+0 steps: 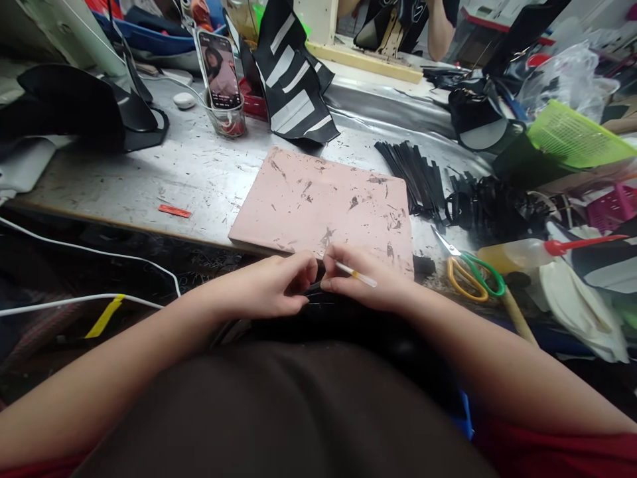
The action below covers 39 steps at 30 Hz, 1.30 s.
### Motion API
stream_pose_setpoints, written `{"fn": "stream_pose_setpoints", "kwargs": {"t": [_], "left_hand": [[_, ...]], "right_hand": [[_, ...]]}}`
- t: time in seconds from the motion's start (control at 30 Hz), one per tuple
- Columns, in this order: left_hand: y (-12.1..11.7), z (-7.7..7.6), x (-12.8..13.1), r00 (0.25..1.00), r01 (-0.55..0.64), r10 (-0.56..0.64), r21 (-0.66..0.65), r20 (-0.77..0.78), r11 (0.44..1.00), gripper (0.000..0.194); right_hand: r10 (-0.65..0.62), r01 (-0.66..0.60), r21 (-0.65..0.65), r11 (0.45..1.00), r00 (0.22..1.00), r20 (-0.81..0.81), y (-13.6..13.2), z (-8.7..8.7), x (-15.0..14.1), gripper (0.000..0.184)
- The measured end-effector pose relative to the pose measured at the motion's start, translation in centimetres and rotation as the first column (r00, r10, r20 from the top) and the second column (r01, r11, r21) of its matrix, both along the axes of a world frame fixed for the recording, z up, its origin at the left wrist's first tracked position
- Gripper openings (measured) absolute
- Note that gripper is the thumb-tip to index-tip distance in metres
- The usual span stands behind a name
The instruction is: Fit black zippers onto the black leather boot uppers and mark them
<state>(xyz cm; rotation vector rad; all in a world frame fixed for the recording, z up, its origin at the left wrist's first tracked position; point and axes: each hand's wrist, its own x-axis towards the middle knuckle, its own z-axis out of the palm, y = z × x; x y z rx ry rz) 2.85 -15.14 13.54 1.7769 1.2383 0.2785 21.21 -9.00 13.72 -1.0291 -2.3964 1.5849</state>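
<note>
Both hands meet over my lap, at the near edge of a pink board [318, 189] marked with dark glue-like smears. My right hand [361, 275] is closed around a thin white pen-like stick [367, 279] with a yellow band; the stick's tip is hidden by the fingers. Close beside it, my left hand [273, 285] has its fingers curled towards the thumb. What it pinches, if anything, is too small to make out. Black material [326, 299] lies below the hands.
Green-and-orange-handled scissors [472, 269], a red-nozzled bottle [515, 255] and black strips [415, 176] lie to the right. Behind the board are a black panel with white strips [293, 79] and a phone [219, 70] in a cup. White cables [99, 249] hang at the left. Another person's arm [440, 30] shows at the back.
</note>
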Motion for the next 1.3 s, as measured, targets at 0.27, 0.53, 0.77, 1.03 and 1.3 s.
{"fn": "stream_pose_setpoints", "kwargs": {"t": [0.27, 0.53, 0.77, 1.03, 1.3], "left_hand": [[0.1, -0.6, -0.4, 0.994, -0.001, 0.008, -0.064, 0.113, 0.998, 0.013], [0.2, -1.7, -0.5, 0.883, -0.012, 0.151, -0.300, 0.445, 0.954, 0.018], [0.3, -2.0, -0.4, 0.829, -0.024, 0.236, -0.388, 0.508, 0.921, 0.022], [0.4, -2.1, -0.3, 0.818, -0.037, 0.260, -0.404, 0.514, 0.914, 0.023], [0.5, -1.9, -1.0, 0.929, -0.120, 0.232, -0.355, 0.290, 0.927, 0.019]], "right_hand": [[-0.009, 0.010, -0.056, 0.998, 1.000, 0.010, 0.2, 0.3, 0.1, 0.015], [-0.018, 0.020, -0.121, 0.993, 1.000, 0.017, 0.4, 0.5, 0.3, 0.015], [-0.021, 0.023, -0.155, 0.988, 1.000, 0.012, 0.5, 0.5, 0.5, 0.016], [-0.004, 0.001, -0.155, 0.988, 1.000, -0.021, 0.6, 0.3, 0.7, 0.017], [0.007, -0.007, -0.117, 0.993, 1.000, -0.005, 0.5, 0.6, 0.7, 0.014]]}}
